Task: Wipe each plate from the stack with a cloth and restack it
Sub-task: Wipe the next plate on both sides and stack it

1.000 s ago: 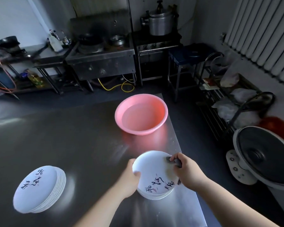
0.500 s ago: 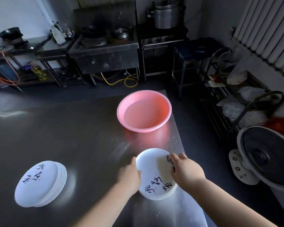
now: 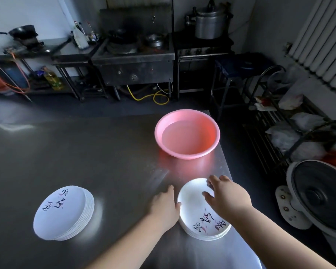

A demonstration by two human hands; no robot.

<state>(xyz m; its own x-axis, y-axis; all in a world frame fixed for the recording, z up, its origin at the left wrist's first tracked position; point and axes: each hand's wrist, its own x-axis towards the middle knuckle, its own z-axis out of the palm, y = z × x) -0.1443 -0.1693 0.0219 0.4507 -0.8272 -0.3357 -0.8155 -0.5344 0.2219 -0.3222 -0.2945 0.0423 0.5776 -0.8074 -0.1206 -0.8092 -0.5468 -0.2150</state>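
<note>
Here a person stands at a steel table (image 3: 85, 152), seen from a head camera looking down at both hands. The right hand (image 3: 226, 195) hovers over the far half of the top plate (image 3: 198, 216) on a short stack of white plates near the table's right edge. Half a second ago this hand pressed down on a small grey cloth (image 3: 208, 183); now its fingers are lifted and loosely spread, and only a sliver of the cloth shows beneath the fingertips, so whether they pinch it cannot be told. The left hand (image 3: 164, 205) lies just left of the stack, fingers relaxed, with fingertips touching the plate's left rim; a second ago it was steadying a raised plate. The plate now lies flat, which suggests the wipe is finished or pausing and the plate is about to be moved.

Well left of the left fingers sits a second stack (image 3: 63, 212) of white plates with painted lettering, probably the other pile in the restacking. Beyond the right fingertips stands a pink basin (image 3: 187, 136) holding water. The room is a dim kitchen: a steel stove (image 3: 133, 59) and a large lidded pot (image 3: 210, 22) at the back wall, a wire rack (image 3: 291, 131) and a fan (image 3: 318, 195) at right.
</note>
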